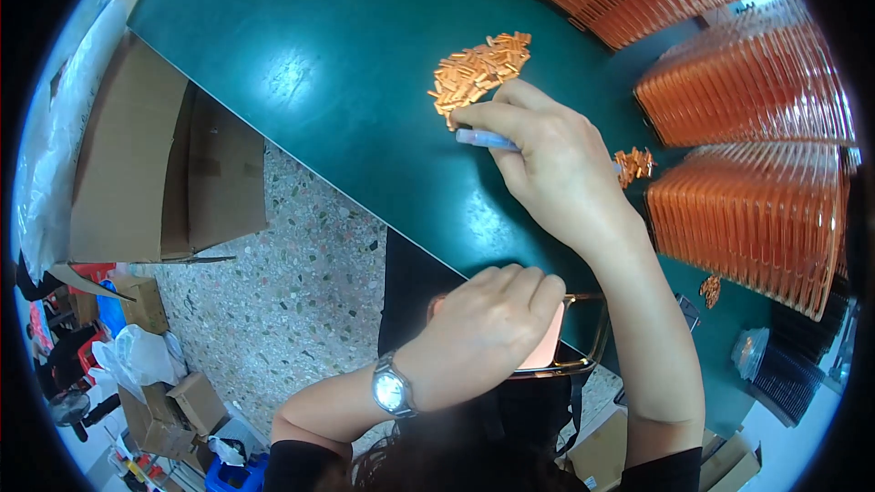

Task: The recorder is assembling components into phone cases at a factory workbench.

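My right hand [558,150] is closed around a pale, translucent pen-like tool [488,139]. Its index finger reaches to the near edge of a pile of small copper-coloured metal pieces [478,68] on the green table. Whether a piece is pinched there is too small to tell. Close to the table's front edge, my left hand [497,314] has its fingers curled over a rounded, gold-rimmed frame with a pink panel [545,346], which looks like a phone case. The hand covers much of that case. A silver watch [392,387] is on my left wrist.
Long stacks of orange, clear-edged cases [747,210] line the right of the green table [346,91]. A smaller copper heap [635,166] lies behind my right wrist. An open cardboard box [128,146] stands left of the table, above a speckled floor [283,246]. More boxes clutter the lower left.
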`<act>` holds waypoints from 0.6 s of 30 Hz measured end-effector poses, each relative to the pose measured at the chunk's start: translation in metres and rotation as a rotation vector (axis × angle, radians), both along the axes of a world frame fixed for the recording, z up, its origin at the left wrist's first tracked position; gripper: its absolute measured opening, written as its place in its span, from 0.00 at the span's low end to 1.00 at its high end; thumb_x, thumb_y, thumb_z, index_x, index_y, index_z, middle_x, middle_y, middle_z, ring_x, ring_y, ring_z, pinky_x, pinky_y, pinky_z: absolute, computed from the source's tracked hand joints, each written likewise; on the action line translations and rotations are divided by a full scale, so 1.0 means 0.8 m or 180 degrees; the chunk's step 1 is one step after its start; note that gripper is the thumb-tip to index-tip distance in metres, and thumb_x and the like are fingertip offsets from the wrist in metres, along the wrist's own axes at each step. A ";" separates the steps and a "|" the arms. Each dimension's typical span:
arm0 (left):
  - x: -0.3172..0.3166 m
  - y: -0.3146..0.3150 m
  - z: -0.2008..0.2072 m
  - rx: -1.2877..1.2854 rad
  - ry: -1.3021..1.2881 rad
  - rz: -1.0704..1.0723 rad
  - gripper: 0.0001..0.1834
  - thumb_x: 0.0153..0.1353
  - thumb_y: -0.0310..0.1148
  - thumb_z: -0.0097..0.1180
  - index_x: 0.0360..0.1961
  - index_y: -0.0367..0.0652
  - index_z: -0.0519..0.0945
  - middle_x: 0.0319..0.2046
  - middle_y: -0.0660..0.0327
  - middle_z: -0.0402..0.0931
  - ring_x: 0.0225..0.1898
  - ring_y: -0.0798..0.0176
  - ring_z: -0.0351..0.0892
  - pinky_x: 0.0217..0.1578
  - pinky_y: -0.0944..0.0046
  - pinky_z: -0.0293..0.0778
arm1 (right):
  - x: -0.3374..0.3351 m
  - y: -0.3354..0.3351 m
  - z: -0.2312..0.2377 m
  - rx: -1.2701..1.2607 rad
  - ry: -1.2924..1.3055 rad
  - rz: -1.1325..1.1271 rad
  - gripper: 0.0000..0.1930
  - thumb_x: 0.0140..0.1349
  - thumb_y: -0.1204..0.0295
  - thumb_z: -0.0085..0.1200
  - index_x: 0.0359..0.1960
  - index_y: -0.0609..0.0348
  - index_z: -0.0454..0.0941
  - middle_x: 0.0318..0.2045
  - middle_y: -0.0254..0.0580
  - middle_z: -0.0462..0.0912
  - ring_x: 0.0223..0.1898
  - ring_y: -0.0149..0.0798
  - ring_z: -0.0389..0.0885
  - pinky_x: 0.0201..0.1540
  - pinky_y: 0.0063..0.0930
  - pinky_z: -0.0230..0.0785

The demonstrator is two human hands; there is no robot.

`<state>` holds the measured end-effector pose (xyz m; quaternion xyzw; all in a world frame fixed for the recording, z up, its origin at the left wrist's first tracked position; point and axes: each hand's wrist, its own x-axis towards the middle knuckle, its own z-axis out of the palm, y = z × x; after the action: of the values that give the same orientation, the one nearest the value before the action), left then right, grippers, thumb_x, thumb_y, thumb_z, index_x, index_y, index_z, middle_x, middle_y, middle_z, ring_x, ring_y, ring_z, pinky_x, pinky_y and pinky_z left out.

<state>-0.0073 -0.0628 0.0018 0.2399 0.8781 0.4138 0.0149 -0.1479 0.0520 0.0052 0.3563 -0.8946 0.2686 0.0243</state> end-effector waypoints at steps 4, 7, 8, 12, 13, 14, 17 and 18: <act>-0.001 -0.006 -0.004 0.0130 -0.0118 -0.0115 0.10 0.61 0.28 0.57 0.43 0.38 0.76 0.34 0.55 0.75 0.39 0.52 0.81 0.43 0.54 0.79 | 0.002 -0.010 -0.001 0.0148 0.0113 0.0059 0.17 0.60 0.80 0.63 0.51 0.54 0.89 0.39 0.43 0.83 0.40 0.51 0.87 0.42 0.42 0.79; -0.002 -0.007 -0.005 0.0211 -0.0186 -0.0125 0.09 0.61 0.28 0.57 0.42 0.38 0.75 0.34 0.55 0.74 0.39 0.52 0.81 0.43 0.54 0.79 | 0.007 -0.004 -0.001 0.0249 0.0331 0.0097 0.15 0.59 0.80 0.63 0.48 0.55 0.89 0.39 0.42 0.83 0.39 0.51 0.87 0.40 0.42 0.79; -0.003 -0.008 -0.004 0.0222 -0.0195 -0.0134 0.09 0.61 0.28 0.57 0.42 0.38 0.75 0.34 0.55 0.74 0.39 0.52 0.81 0.43 0.54 0.79 | 0.007 0.000 0.000 0.0211 0.0231 0.0090 0.12 0.61 0.80 0.63 0.46 0.57 0.88 0.38 0.43 0.83 0.39 0.51 0.86 0.41 0.42 0.79; -0.004 -0.012 0.000 0.0294 -0.0366 -0.0250 0.13 0.61 0.26 0.57 0.47 0.36 0.77 0.36 0.54 0.76 0.41 0.51 0.81 0.45 0.54 0.79 | 0.004 -0.001 0.012 0.0217 -0.0291 -0.0082 0.05 0.64 0.79 0.62 0.40 0.63 0.83 0.37 0.48 0.82 0.39 0.53 0.85 0.42 0.43 0.77; -0.004 -0.013 0.000 0.0393 -0.0401 -0.0246 0.15 0.61 0.24 0.56 0.50 0.35 0.78 0.37 0.53 0.76 0.42 0.50 0.81 0.46 0.53 0.79 | 0.005 -0.001 0.012 0.0220 -0.0298 -0.0101 0.05 0.64 0.79 0.62 0.40 0.63 0.83 0.37 0.48 0.82 0.39 0.53 0.85 0.42 0.43 0.77; -0.005 -0.013 -0.001 0.0395 -0.0397 -0.0267 0.15 0.61 0.24 0.56 0.50 0.35 0.78 0.37 0.53 0.76 0.42 0.50 0.81 0.46 0.53 0.79 | 0.004 0.000 0.014 0.0292 -0.0344 -0.0145 0.04 0.65 0.78 0.62 0.40 0.64 0.82 0.37 0.50 0.81 0.39 0.54 0.84 0.41 0.43 0.76; -0.008 -0.015 -0.007 0.0630 -0.0392 -0.0327 0.11 0.61 0.23 0.57 0.45 0.33 0.76 0.37 0.51 0.75 0.40 0.48 0.83 0.47 0.54 0.81 | 0.015 0.012 0.028 0.0228 -0.0415 -0.0189 0.04 0.65 0.78 0.62 0.39 0.65 0.81 0.36 0.51 0.81 0.39 0.53 0.83 0.41 0.40 0.75; -0.008 -0.017 -0.004 0.0705 -0.0538 -0.0245 0.12 0.62 0.23 0.56 0.47 0.33 0.77 0.38 0.50 0.75 0.39 0.47 0.83 0.45 0.53 0.82 | 0.024 0.018 0.037 0.0090 -0.0454 -0.0163 0.04 0.64 0.79 0.62 0.39 0.65 0.81 0.36 0.50 0.81 0.38 0.52 0.83 0.40 0.39 0.74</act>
<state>-0.0138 -0.0760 -0.0012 0.2378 0.8128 0.5261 0.0782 -0.1287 0.0665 0.0346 0.3136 -0.9065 0.2800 -0.0377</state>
